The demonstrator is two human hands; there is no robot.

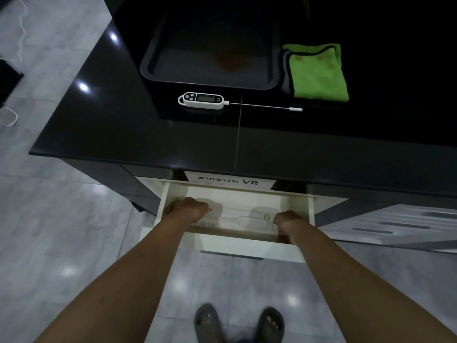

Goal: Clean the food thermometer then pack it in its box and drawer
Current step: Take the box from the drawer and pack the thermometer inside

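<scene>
Head view: box-fetching step, left hand [189,209] and right hand [288,224] with fingers curled on the ends of the clear box [237,216] in the open drawer [247,248], thermometer [201,100] lying near the worktop's [123,134] front edge; next move likely lifting the box out level.

The floor [61,219] is laid with large grey, glossy, stone-look tiles that show soft patches of reflected overhead light. A dark cabinet [103,174] carries a glossy black surface [123,125], divided by one thin seam [238,134] running front to back. Two bright light spots [83,87] reflect near its left edge. A thin white cable [22,28] lies on the floor at upper left.
</scene>
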